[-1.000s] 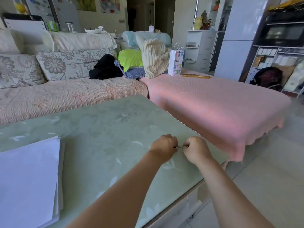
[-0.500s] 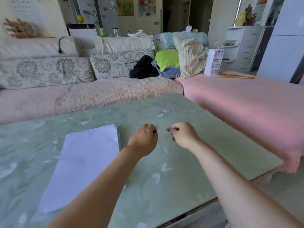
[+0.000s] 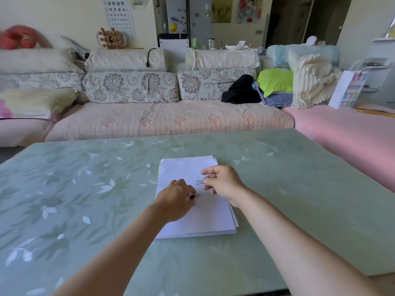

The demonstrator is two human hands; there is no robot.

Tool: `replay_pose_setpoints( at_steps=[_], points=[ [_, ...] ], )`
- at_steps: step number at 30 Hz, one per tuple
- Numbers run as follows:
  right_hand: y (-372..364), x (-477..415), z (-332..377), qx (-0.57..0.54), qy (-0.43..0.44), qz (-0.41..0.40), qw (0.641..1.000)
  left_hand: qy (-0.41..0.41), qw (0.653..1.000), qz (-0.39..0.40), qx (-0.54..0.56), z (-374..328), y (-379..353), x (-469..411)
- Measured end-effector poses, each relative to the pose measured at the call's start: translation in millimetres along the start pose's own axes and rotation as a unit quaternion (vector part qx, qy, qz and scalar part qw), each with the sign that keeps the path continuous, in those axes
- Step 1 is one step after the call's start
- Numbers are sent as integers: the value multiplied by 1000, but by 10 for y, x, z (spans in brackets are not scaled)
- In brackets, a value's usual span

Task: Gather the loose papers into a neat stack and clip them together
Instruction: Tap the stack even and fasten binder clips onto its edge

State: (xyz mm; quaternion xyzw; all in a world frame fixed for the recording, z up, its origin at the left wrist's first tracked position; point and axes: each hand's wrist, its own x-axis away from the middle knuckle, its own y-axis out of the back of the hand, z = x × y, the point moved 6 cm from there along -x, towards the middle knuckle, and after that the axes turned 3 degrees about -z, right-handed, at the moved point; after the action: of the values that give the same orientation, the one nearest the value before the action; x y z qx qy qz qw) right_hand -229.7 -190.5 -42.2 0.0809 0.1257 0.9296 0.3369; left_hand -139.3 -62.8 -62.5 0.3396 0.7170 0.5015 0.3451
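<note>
A stack of white papers [image 3: 205,218] lies in the middle of the green table [image 3: 299,210], its edges slightly uneven at the right side. My right hand [image 3: 224,182] hovers over the upper half of the stack and pinches a binder clip [image 3: 199,182], whose wire handle sticks out to the left. My left hand [image 3: 175,201] lies curled over the stack's left edge, with a small dark clip piece [image 3: 192,196] pinched at its fingertips. How much of that piece is hidden I cannot tell.
A long sofa [image 3: 171,120] with floral cushions runs behind the table. A pink-covered seat [image 3: 352,133] adjoins the table's right side, with a white paper bag [image 3: 348,90] on it. The table's near edge runs across the bottom right.
The view has swung left and the paper stack now sits in the centre. Both hands have moved from bare table at the right onto the stack, and have drawn slightly apart.
</note>
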Motion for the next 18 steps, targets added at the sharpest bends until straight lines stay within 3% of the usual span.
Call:
replay_pose_setpoints(
  at_steps=[2,4,9,11,14,18],
  points=[
    [-96,-5,17,-36,-16,-1,999,3,998,-25,51,100,60,31],
    [-189,-10,34,-70,-37,15,997,20,983,-69,170,177,234,48],
    [-436,42,118,-249,-98,89,960,75,914,-109,383,245,559,79],
    [-499,84,200,-267,-101,129,950,87,882,-120,448,257,618,110],
    [-555,128,248,-211,-106,134,963,105,867,-143,466,309,718,129],
    [-570,175,280,-219,-104,69,968,82,904,-154,391,340,900,165]
  ],
)
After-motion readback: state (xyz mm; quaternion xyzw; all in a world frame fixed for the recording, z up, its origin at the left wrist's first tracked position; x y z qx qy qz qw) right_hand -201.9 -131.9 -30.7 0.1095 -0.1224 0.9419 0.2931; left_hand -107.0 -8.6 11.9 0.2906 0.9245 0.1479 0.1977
